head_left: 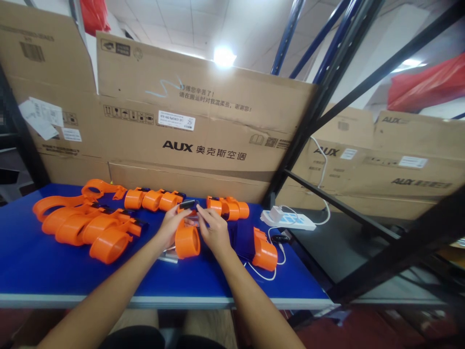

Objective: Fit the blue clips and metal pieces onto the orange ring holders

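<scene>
Left hand [175, 224] and right hand [214, 227] grip an orange holder [186, 242], its long axis pointing away.

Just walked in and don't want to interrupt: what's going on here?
At a blue table, a person's left hand holds an orange part with a dark piece at its top. The right hand has its fingertips at that piece; its exact grip is unclear. More orange parts lie on both sides.

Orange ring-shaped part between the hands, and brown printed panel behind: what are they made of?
Orange ring-shaped part: probably smooth, glossy plastic, given its even colour and highlights.
Brown printed panel: apparently matte cardboard, from its fold lines and carton symbols.
</scene>
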A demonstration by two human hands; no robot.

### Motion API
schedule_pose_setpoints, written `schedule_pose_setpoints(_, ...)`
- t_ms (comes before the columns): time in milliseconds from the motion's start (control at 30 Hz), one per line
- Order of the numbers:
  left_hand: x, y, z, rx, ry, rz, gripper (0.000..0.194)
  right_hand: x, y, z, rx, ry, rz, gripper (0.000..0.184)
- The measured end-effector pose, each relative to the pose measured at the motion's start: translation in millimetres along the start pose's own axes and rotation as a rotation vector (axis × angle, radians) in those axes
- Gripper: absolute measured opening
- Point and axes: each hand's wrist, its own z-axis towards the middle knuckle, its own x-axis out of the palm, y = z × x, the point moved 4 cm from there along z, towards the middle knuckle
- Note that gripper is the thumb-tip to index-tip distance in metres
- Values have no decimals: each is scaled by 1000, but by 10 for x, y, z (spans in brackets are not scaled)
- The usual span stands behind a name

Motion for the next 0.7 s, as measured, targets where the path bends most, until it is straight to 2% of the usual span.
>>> schedule_pose_setpoints(300,-1,0,-2,-12,7,12,35,-25,67,5,55,-37,53,32)
schedule_pose_setpoints(400,19,-11,-25,-23,56,44,35,-42,38,25,141,-104,154,30)
schedule_pose_setpoints(500,61,-21,-56,-41,125,62,39,-48,-42,59,273,-143,345,36)
schedule_pose_setpoints(633,137,13,-108,-105,282,41,64,-17,-122,112,399,-18,612,45)
schedule_pose_setpoints(700,139,51,-123,-143,304,46,79,2,-134,124,439,60,683,47)
